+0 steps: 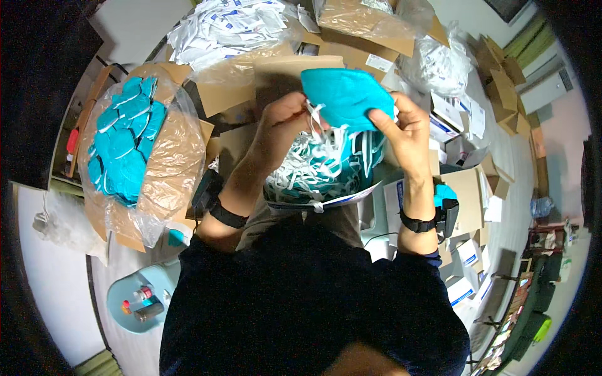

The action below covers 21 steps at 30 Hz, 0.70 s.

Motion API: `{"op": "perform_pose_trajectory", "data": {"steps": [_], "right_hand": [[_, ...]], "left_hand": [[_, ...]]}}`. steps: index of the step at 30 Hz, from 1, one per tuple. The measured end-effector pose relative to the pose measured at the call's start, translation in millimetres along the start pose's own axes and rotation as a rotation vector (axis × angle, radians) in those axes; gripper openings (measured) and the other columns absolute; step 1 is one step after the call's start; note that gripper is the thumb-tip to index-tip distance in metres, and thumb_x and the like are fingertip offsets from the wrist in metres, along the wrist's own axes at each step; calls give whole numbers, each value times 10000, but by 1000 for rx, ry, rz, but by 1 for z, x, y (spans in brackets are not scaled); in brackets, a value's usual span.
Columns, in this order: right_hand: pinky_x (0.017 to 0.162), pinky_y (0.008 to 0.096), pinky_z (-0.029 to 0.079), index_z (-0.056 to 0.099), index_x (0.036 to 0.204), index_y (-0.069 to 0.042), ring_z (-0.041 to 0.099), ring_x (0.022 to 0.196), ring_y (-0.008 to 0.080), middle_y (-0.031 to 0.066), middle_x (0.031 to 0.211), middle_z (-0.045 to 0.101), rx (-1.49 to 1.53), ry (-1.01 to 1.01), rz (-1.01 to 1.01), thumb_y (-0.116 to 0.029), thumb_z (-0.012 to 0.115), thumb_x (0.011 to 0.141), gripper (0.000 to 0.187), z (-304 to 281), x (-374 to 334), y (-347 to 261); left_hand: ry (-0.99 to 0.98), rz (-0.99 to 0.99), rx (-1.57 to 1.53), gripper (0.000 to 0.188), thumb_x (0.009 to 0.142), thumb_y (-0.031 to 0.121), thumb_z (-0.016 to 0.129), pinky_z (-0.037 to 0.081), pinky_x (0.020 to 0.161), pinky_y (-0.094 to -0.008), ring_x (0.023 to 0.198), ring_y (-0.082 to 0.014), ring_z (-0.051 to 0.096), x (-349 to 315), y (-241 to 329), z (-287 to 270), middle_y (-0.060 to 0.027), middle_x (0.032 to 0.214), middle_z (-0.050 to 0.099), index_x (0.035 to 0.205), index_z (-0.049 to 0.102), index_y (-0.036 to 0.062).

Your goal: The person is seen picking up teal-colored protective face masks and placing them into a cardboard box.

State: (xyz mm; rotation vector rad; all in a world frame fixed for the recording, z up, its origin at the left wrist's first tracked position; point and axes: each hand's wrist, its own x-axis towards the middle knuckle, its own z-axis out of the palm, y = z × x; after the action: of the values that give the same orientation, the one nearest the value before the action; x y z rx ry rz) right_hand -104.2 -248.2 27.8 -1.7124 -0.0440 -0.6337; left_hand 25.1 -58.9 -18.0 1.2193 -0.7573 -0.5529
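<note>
A teal cup-shaped face mask point(345, 97) is held up in front of me, with white elastic straps hanging from its left end. My right hand point(404, 128) grips its right end, thumb on the near face and fingers behind. At the mask's left end, my left hand point(285, 119) is closed in a pinch on the white strap point(315, 113); its fingertips are partly hidden. Just below both hands, a carton point(342, 199) at my lap holds many teal masks with tangled white straps point(304, 166) on top.
To the left, a plastic-lined carton point(172, 156) holds a pile of teal masks point(122, 144). Beyond my hands stands a bag of white packets point(232, 28) among open cartons point(370, 53). A light-blue stool point(128, 323) bears bottles at lower left. White boxes point(461, 288) lie at right.
</note>
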Motion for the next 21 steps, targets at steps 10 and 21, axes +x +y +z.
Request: {"op": "perform_pose_trajectory", "data": {"steps": [10, 21], "right_hand": [[632, 196, 426, 694, 895, 6, 544, 682, 42, -3, 789, 670, -65, 119, 90, -136, 690, 885, 142, 16, 13, -9], [610, 193, 402, 687, 875, 13, 514, 672, 32, -17, 782, 656, -124, 162, 65, -115, 679, 891, 129, 24, 25, -11]], "left_hand": [[277, 233, 247, 276, 863, 139, 693, 487, 783, -295, 879, -173, 620, -4, 8, -3, -78, 1039, 639, 1101, 622, 19], [370, 336, 535, 156, 785, 163, 753, 479, 730, -291, 837, -173, 611, -7, 9, -5, -68, 897, 620, 823, 688, 26]]}}
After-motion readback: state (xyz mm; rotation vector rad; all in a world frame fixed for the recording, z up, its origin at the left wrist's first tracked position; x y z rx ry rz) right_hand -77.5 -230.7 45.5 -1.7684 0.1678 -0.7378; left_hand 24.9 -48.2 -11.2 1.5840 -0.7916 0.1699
